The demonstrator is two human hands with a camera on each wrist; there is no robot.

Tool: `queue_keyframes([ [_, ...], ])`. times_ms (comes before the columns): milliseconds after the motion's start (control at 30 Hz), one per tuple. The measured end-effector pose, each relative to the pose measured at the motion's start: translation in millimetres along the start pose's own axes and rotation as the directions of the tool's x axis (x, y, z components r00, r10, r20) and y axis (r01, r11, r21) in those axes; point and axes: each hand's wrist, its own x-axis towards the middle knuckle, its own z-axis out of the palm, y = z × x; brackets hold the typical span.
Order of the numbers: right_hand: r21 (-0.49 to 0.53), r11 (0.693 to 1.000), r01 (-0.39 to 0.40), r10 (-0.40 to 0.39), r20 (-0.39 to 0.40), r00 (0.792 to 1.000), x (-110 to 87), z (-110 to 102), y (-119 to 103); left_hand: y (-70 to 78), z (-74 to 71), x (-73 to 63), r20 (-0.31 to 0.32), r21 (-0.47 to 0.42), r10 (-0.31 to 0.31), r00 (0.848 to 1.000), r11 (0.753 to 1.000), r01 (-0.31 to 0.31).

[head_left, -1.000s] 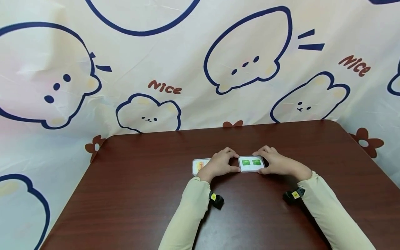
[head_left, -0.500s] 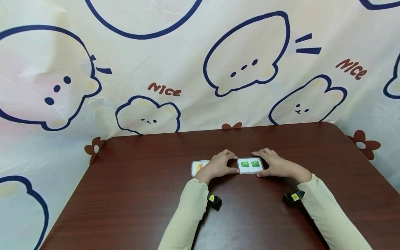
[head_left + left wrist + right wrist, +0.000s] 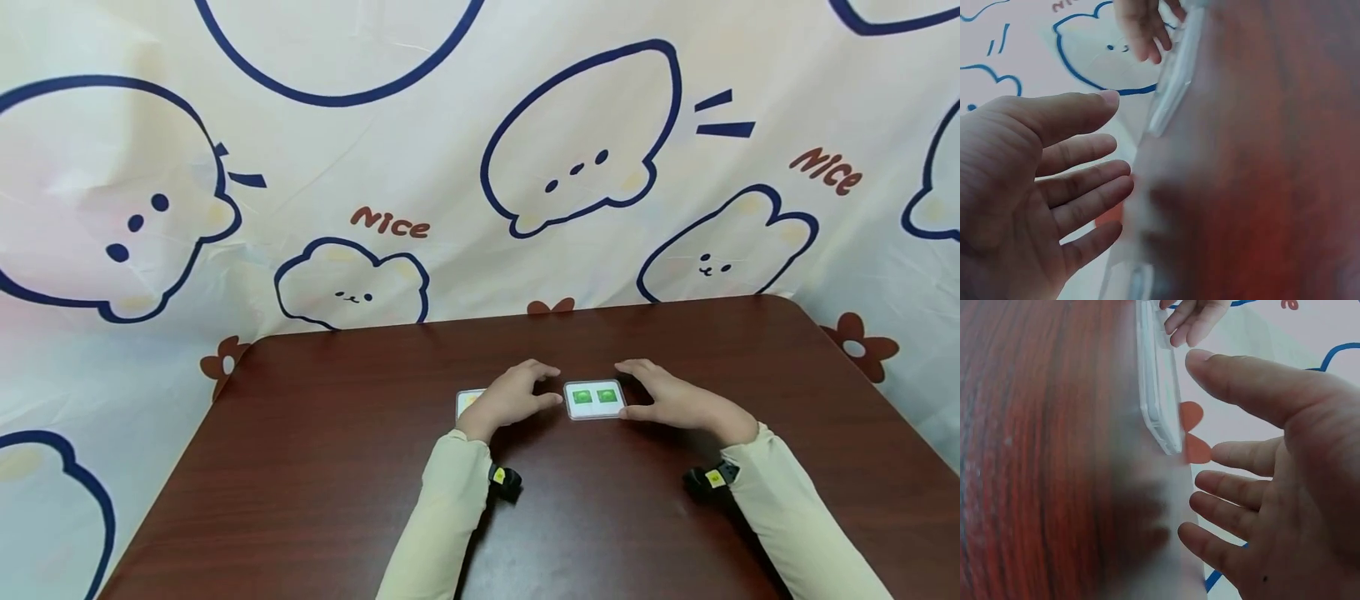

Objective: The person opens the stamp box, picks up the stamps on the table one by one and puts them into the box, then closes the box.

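Observation:
A clear-edged card point(image 3: 595, 400) with two green pictures lies flat on the table, between the hands. To its left is my left hand point(image 3: 513, 396), its fingertips a short gap away from the card's edge. My right hand point(image 3: 671, 403) curves loosely beside the opposite edge, thumb tip right by the lower right corner. Both wrist views show fingers spread and extended, with nothing gripped, and the card's thick transparent rim point(image 3: 1154, 381). A second card point(image 3: 467, 401) lies further left, mostly covered by the left hand; its corner point(image 3: 1139, 282) shows low in the left wrist view.
The dark brown wooden table point(image 3: 360, 492) runs back to a pale curtain point(image 3: 450, 167) printed with blue cartoon outlines. Black wrist cameras point(image 3: 506, 483) sit on both sleeves.
Both hands have let go of the green-picture card and moved apart, the left hand going left. The card stays on the table. The head view has shifted slightly.

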Motion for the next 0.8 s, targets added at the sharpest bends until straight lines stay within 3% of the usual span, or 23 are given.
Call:
queue_keyframes([
  [233, -0.008, 1.000, 0.019, -0.019, 0.005, 1.000, 0.9, 2, -2, -11.9, -12.4, -8.1, -0.077, 0.005, -0.019, 0.997, 1.000, 0.020],
  [467, -0.043, 0.999, 0.002, -0.006, -0.094, 0.996, -2.0, -7, 1, -17.4, -32.2, -18.6, -0.218, 0.156, -0.007, 0.976, 0.987, 0.042],
  [600, -0.109, 0.993, -0.051, 0.032, -0.175, 0.984, -6.2, -15, 4, -24.5, -43.9, -29.7, -0.287, 0.257, -0.031, 0.957, 0.960, 0.109],
  [800, -0.190, 0.972, -0.135, 0.081, -0.269, 0.960, -13.6, -26, 5, -41.3, -62.0, -44.8, -0.390, 0.400, -0.050, 0.919, 0.890, 0.218],
])
